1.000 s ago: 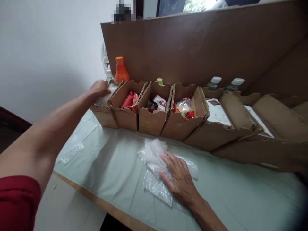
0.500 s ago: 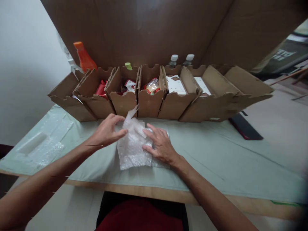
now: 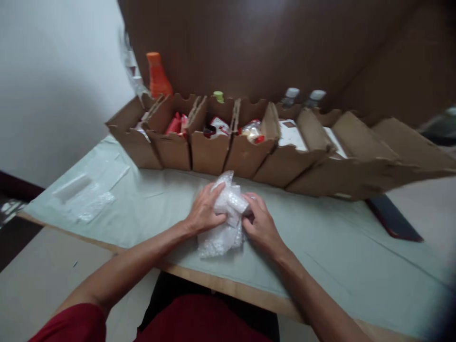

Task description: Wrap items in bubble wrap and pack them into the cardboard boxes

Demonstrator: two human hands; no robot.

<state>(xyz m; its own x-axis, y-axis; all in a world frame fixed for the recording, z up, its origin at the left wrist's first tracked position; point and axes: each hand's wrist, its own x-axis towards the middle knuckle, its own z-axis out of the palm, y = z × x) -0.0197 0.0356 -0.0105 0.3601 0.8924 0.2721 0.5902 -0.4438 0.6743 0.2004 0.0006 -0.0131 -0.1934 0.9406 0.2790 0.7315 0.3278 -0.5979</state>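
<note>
A crumpled, partly folded sheet of bubble wrap [image 3: 216, 241] lies on the pale green cloth near the table's front edge. My left hand [image 3: 205, 209] grips its left side, with the fingers behind and the thumb in front. On the opposite side, my right hand [image 3: 259, 218] holds the wrap with curled fingers. Between the hands the wrap is bunched into a folded bundle, and its lower flap lies flat on the cloth. Whether anything is inside the folds I cannot tell.
A row of cardboard bins [image 3: 210, 154] holding packets and white boxes stands behind the hands. An orange bottle [image 3: 158, 78] rises behind it. More bubble wrap [image 3: 90, 190] lies at the left, and a dark flat object [image 3: 394, 218] at the right.
Both hands have closed on the bubble wrap, which is now folded and bunched where it was spread flatter. The camera view has turned left.
</note>
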